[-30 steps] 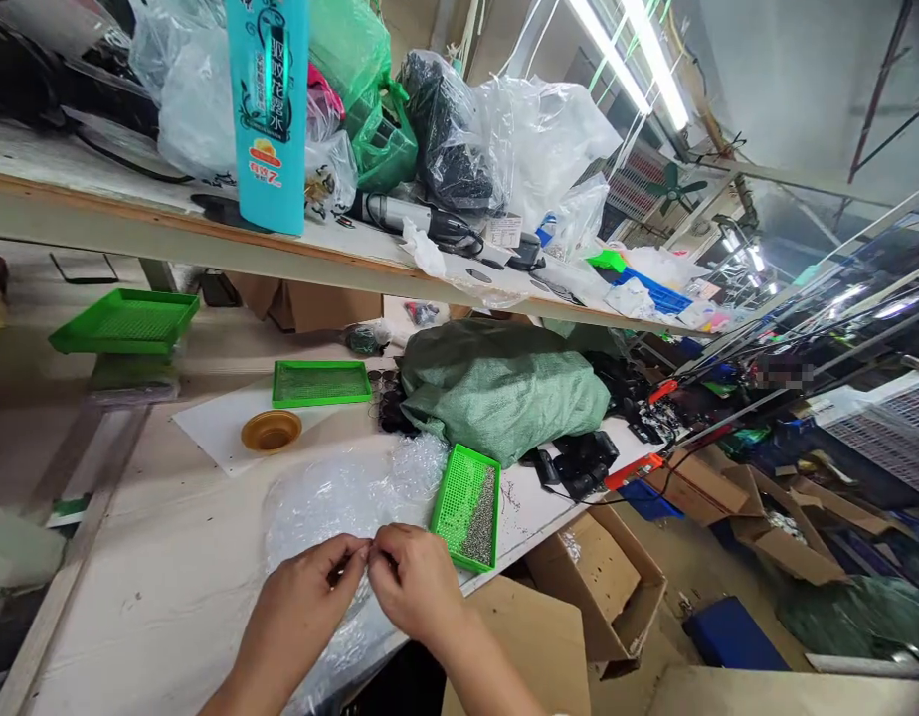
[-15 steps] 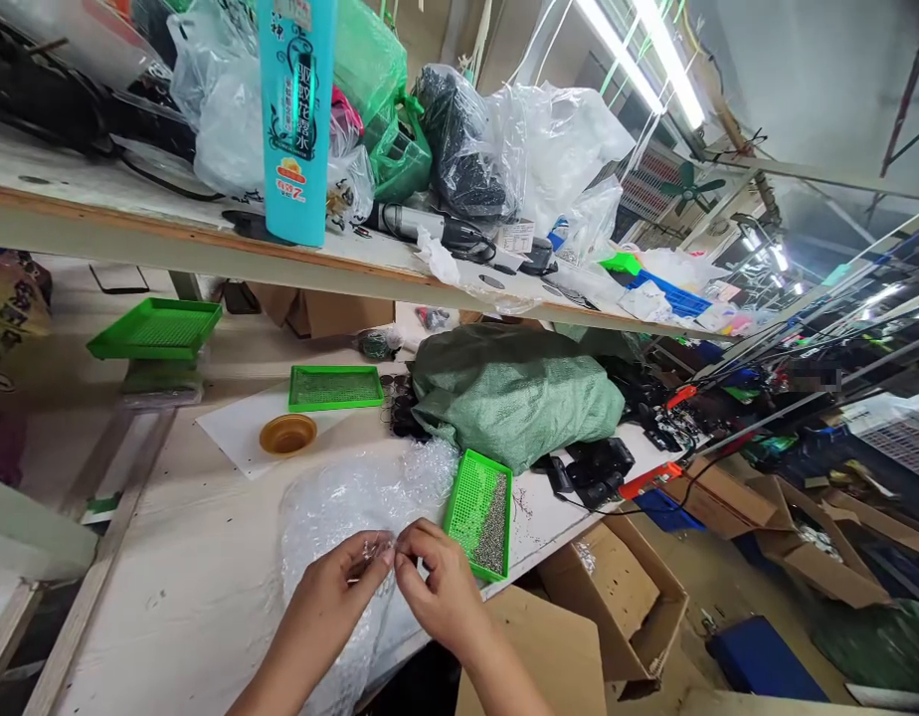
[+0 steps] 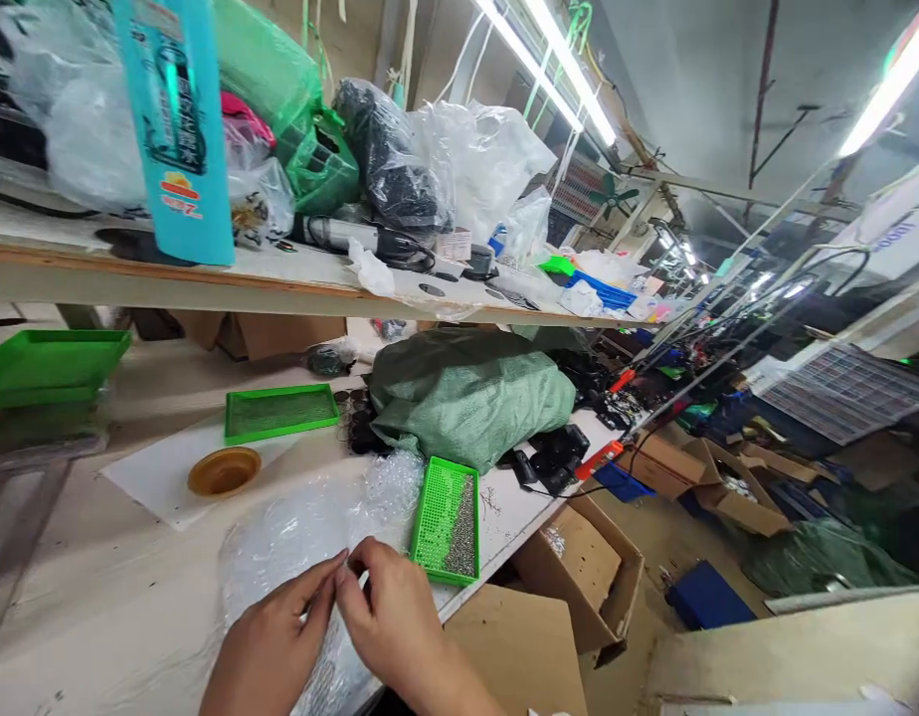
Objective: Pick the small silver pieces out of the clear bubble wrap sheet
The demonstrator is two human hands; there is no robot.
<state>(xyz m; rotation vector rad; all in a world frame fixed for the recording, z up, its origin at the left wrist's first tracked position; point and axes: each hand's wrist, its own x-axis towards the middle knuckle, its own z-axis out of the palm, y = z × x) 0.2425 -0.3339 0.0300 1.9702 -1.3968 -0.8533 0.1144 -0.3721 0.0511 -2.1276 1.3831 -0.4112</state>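
My left hand [image 3: 284, 626] and my right hand [image 3: 389, 607] meet at the fingertips above a sheet of clear plastic wrap [image 3: 287, 527]. Each is closed in a pinch, thumb against fingers. Whatever they pinch is too small or too hidden to name. Just beyond my right hand lies a green perforated tray [image 3: 434, 507], with a heap of small silvery metal pieces [image 3: 463, 532] along its right side. Farther left, a shallow brown bowl [image 3: 225, 471] rests on a white sheet [image 3: 150, 480].
Behind the wrap sits another green tray [image 3: 280, 413], beside a big green woven sack [image 3: 466, 398]. A shelf [image 3: 280, 296] crosses above the bench, bearing a blue bottle [image 3: 180, 139] and bagged goods. Cardboard boxes [image 3: 579, 567] stand below the bench's right edge.
The view has swung to the right, so the bench and shelf things appear farther left. My hands stay pinched together; the shiny clear bit seen at my left fingers is no longer visible.
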